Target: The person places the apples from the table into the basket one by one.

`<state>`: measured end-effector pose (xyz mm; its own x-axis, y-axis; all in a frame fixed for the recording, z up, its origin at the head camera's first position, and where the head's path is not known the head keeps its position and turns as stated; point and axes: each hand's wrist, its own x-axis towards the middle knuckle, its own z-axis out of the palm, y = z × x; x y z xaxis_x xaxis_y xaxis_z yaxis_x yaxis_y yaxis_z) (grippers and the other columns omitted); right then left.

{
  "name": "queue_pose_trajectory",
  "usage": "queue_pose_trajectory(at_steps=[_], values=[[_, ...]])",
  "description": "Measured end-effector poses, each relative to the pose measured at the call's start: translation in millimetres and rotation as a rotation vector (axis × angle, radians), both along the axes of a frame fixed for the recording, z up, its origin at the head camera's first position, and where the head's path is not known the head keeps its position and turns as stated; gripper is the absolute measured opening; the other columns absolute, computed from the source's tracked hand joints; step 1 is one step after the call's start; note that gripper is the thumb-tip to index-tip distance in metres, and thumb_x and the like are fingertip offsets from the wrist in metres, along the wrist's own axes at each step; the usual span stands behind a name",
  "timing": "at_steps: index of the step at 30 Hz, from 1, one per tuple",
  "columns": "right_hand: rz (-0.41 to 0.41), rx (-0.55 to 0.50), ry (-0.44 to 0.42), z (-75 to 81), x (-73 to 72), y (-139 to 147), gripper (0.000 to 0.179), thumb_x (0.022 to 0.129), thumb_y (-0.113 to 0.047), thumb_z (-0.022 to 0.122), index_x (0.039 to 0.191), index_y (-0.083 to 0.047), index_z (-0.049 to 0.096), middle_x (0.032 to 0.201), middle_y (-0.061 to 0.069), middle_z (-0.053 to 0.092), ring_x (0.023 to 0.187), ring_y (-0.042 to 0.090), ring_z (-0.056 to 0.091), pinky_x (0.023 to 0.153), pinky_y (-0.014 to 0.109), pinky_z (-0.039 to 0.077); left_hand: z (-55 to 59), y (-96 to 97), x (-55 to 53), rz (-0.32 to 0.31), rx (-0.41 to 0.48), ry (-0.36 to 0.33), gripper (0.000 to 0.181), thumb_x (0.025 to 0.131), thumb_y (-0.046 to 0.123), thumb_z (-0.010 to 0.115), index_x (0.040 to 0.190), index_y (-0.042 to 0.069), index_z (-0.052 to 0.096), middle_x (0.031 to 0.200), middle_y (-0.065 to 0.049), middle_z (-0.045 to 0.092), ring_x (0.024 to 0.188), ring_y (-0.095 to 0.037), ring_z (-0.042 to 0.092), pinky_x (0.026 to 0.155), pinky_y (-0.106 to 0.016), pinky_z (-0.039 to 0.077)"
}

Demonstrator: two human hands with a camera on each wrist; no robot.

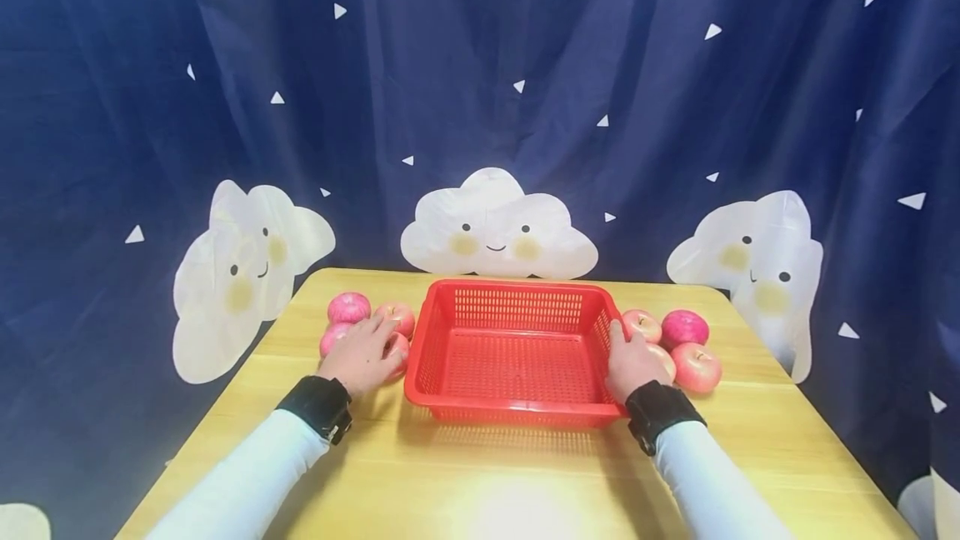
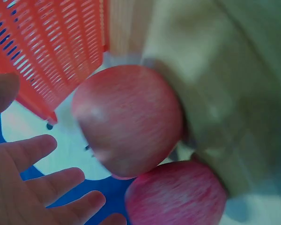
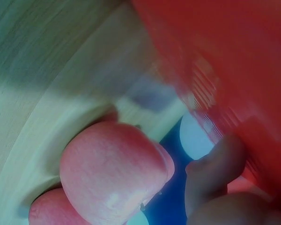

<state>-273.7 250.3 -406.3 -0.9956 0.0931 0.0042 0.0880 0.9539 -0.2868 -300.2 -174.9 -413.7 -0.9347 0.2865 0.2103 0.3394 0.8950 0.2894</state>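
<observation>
A red plastic basket [image 1: 517, 408] with slotted walls stands on the wooden table, with nothing in it. My left hand [image 1: 364, 357] is over a cluster of apples [image 1: 348, 307] left of the basket. Its fingers [image 2: 61, 185] are spread and fairly straight, apart from the nearest apple [image 2: 129, 119] in the left wrist view. At the basket's right side, my right hand [image 1: 636, 363] grips the rim, thumb against the plastic. More apples [image 1: 697, 367] lie just beyond that hand; one pale pink apple [image 3: 112, 171] shows near the fingers in the right wrist view.
The light wooden table [image 1: 495, 477] has a bright glare spot near its front. Behind it hangs a dark blue curtain [image 1: 450, 48] printed with white clouds and triangles. The apples sit close to both side walls of the basket.
</observation>
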Motion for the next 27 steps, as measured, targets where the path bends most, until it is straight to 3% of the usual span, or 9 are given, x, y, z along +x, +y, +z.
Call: queue_pose_trajectory(at_steps=[9, 14, 19, 27], values=[[0.019, 0.062, 0.039, 1.7, 2.2, -1, 0.076, 0.089, -0.006, 0.067, 0.154, 0.005, 0.029, 0.128, 0.041, 0.048, 0.103, 0.054, 0.062, 0.082, 0.069, 0.052, -12.6, 5.2, -11.1, -0.015, -0.073, -0.037, 0.072, 0.095, 0.04, 0.062, 0.158, 0.015, 0.038, 0.161, -0.018, 0.032, 0.144, -0.042, 0.035, 0.109, -0.063, 0.035], [0.033, 0.098, 0.06, 4.5, 4.4, -4, 0.074, 0.087, -0.005, 0.067, 0.152, 0.007, 0.032, 0.125, 0.042, 0.05, 0.104, 0.054, 0.062, 0.081, 0.068, 0.052, -15.5, 7.6, -12.2, -0.009, -0.085, -0.046, 0.075, 0.091, 0.042, 0.069, 0.155, 0.012, 0.043, 0.157, -0.018, 0.038, 0.144, -0.041, 0.034, 0.111, -0.063, 0.033], [0.026, 0.052, 0.03, 5.3, 5.3, -6, 0.074, 0.091, -0.007, 0.065, 0.154, 0.005, 0.028, 0.129, 0.042, 0.047, 0.104, 0.054, 0.061, 0.084, 0.068, 0.052, -18.5, 8.2, -8.4, 0.01, -0.099, -0.059, 0.076, 0.088, 0.045, 0.074, 0.151, 0.012, 0.048, 0.154, -0.016, 0.041, 0.144, -0.041, 0.034, 0.111, -0.062, 0.033], [0.002, 0.025, -0.005, 4.3, 1.6, -3, 0.074, 0.094, -0.01, 0.062, 0.156, 0.003, 0.026, 0.131, 0.042, 0.046, 0.103, 0.053, 0.061, 0.083, 0.069, 0.051, -27.8, 9.5, -11.3, 0.012, -0.127, -0.035, 0.079, 0.084, 0.046, 0.077, 0.151, 0.015, 0.048, 0.152, -0.015, 0.043, 0.142, -0.041, 0.034, 0.11, -0.065, 0.033]])
